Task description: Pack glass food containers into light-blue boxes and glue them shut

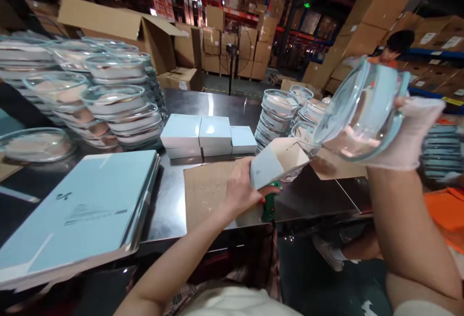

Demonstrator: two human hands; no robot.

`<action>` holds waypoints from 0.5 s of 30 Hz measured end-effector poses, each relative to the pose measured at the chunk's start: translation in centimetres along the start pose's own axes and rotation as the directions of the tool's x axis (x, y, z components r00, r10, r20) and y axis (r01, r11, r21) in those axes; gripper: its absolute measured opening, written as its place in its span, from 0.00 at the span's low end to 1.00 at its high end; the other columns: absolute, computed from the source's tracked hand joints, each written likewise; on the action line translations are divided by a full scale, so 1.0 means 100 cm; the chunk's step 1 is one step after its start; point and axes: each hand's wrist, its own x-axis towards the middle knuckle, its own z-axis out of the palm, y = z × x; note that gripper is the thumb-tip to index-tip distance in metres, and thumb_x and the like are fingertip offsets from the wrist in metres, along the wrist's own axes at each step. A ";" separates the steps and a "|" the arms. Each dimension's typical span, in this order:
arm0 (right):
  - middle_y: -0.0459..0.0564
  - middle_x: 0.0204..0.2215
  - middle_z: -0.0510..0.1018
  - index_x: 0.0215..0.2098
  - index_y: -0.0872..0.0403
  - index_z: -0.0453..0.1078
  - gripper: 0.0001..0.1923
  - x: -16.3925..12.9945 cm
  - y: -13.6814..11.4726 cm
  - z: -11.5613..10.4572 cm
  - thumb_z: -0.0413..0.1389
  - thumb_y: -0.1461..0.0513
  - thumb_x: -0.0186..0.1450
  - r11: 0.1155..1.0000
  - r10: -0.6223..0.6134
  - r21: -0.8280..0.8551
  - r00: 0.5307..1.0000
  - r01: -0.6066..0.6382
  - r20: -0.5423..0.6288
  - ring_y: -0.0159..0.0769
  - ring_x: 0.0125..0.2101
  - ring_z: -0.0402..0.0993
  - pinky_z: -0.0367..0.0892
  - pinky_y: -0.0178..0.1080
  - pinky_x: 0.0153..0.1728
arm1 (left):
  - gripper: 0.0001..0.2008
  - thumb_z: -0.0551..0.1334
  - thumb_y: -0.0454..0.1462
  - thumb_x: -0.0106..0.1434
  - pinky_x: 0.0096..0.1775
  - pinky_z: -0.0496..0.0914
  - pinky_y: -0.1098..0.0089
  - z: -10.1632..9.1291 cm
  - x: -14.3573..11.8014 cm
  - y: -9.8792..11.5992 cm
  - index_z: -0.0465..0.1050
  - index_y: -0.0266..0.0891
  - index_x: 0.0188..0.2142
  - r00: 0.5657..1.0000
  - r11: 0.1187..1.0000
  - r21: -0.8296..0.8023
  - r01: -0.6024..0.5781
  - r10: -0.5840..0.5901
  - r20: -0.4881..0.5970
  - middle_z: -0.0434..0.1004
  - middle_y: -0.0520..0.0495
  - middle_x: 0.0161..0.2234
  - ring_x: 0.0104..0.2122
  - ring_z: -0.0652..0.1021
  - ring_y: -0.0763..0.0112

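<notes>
**Over the desk's near edge, both hands are full**

Above the near half of the desk (168, 219), here's the left hand (241, 188), bare, clamped on a small pale box (266, 166). Fingers wrap its left side, the thumb reaches along underneath, and the box tilts with its mouth facing up and to the right. It's off the desk, held over a brown cardboard sheet (206, 195) that runs to the near edge. Just below the box, a green object (268, 205) stands close to that same edge, partly hidden by the hand.

Across to the right, and higher, the right hand (416, 130) wears white fabric and is closed around round glassware (377, 108). The glassware is up in the air, tipped on its side, rims to the left; how many pieces, I cannot tell. Most of those fingers are hidden, though one bare tip shows at the glass.

Mid-desk, short of the far edge, white boxes (215, 130) sit in a tight row. Glass stacks (279, 110) rise just to their right, while taller dish stacks (116, 98) crowd the desk's left end. And at the near left corner, a pile of flat pale-blue cardboard (97, 200) lies along the edge.
</notes>
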 end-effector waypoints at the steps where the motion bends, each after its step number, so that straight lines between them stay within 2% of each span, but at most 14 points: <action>1: 0.54 0.55 0.79 0.49 0.48 0.70 0.27 -0.009 -0.004 0.013 0.59 0.40 0.61 0.991 0.049 0.121 0.998 -0.052 0.029 0.52 0.52 0.80 0.78 0.50 0.46 | 0.48 0.75 0.63 0.48 0.47 0.78 0.50 -0.009 -0.011 -0.002 0.66 0.41 0.59 0.995 0.997 0.051 -0.062 0.066 -0.079 0.82 0.37 0.49 0.46 0.84 0.44; 3: 0.54 0.52 0.80 0.51 0.49 0.67 0.29 -0.022 -0.007 0.045 0.65 0.48 0.55 0.937 0.171 0.286 0.978 -0.198 0.119 0.52 0.49 0.81 0.79 0.50 0.46 | 0.52 0.75 0.65 0.45 0.50 0.77 0.50 -0.024 -0.028 -0.004 0.65 0.41 0.61 0.963 0.973 0.143 -0.180 0.204 -0.175 0.81 0.36 0.50 0.48 0.83 0.44; 5: 0.55 0.52 0.79 0.56 0.50 0.63 0.34 -0.029 -0.006 0.079 0.64 0.52 0.53 0.917 0.225 0.305 0.965 -0.256 0.132 0.50 0.51 0.80 0.78 0.50 0.50 | 0.55 0.75 0.66 0.43 0.52 0.77 0.50 -0.035 -0.039 -0.004 0.63 0.41 0.63 0.931 0.943 0.215 -0.253 0.298 -0.211 0.81 0.34 0.52 0.49 0.83 0.44; 6: 0.56 0.56 0.77 0.60 0.50 0.60 0.38 -0.033 -0.006 0.094 0.62 0.53 0.54 0.928 0.197 0.308 0.978 -0.210 0.073 0.49 0.54 0.78 0.76 0.50 0.54 | 0.57 0.76 0.66 0.43 0.52 0.77 0.50 -0.040 -0.043 -0.004 0.63 0.41 0.64 0.922 0.934 0.234 -0.269 0.320 -0.218 0.81 0.34 0.52 0.50 0.83 0.44; 8: 0.57 0.66 0.68 0.69 0.51 0.52 0.43 -0.046 -0.008 0.118 0.60 0.53 0.58 0.968 0.033 0.252 0.995 -0.009 -0.092 0.48 0.64 0.69 0.67 0.52 0.65 | 0.57 0.76 0.66 0.42 0.52 0.77 0.52 -0.049 -0.053 -0.007 0.63 0.40 0.64 0.917 0.937 0.227 -0.264 0.317 -0.242 0.80 0.35 0.51 0.49 0.83 0.45; 9: 0.56 0.70 0.63 0.71 0.50 0.49 0.44 -0.056 -0.011 0.125 0.59 0.51 0.61 0.981 -0.066 0.174 0.987 0.092 -0.145 0.48 0.69 0.63 0.61 0.53 0.69 | 0.57 0.76 0.66 0.41 0.50 0.78 0.53 -0.053 -0.058 -0.011 0.64 0.41 0.63 0.922 0.952 0.191 -0.238 0.283 -0.263 0.80 0.36 0.50 0.48 0.83 0.47; 10: 0.54 0.71 0.60 0.72 0.48 0.50 0.43 -0.066 -0.015 0.130 0.59 0.49 0.64 0.982 -0.163 0.076 0.975 0.176 -0.150 0.49 0.71 0.58 0.56 0.55 0.72 | 0.57 0.76 0.66 0.41 0.48 0.78 0.55 -0.058 -0.064 -0.016 0.64 0.41 0.62 0.933 0.973 0.131 -0.189 0.220 -0.286 0.80 0.38 0.49 0.46 0.83 0.48; 11: 0.53 0.70 0.61 0.72 0.46 0.53 0.40 -0.077 -0.020 0.131 0.59 0.46 0.66 0.969 -0.246 -0.021 0.965 0.246 -0.087 0.51 0.72 0.57 0.55 0.57 0.72 | 0.55 0.76 0.66 0.42 0.46 0.79 0.56 -0.061 -0.070 -0.023 0.65 0.40 0.61 0.942 0.991 0.053 -0.121 0.132 -0.307 0.80 0.39 0.49 0.44 0.83 0.50; 13: 0.54 0.63 0.69 0.68 0.42 0.63 0.33 -0.094 -0.028 0.124 0.57 0.42 0.70 0.922 -0.341 -0.124 0.921 0.367 0.187 0.54 0.65 0.66 0.63 0.58 0.67 | 0.51 0.72 0.68 0.46 0.43 0.78 0.59 -0.068 -0.084 -0.040 0.67 0.39 0.59 0.939 0.992 -0.120 0.041 -0.079 -0.334 0.79 0.40 0.47 0.42 0.82 0.53; 15: 0.54 0.53 0.76 0.62 0.42 0.72 0.27 -0.101 -0.031 0.111 0.49 0.40 0.74 0.895 -0.354 -0.080 0.807 0.440 0.473 0.51 0.55 0.74 0.70 0.56 0.59 | 0.49 0.69 0.70 0.48 0.42 0.78 0.60 -0.072 -0.099 -0.058 0.69 0.37 0.56 0.909 0.953 -0.241 0.182 -0.256 -0.328 0.79 0.39 0.45 0.41 0.82 0.54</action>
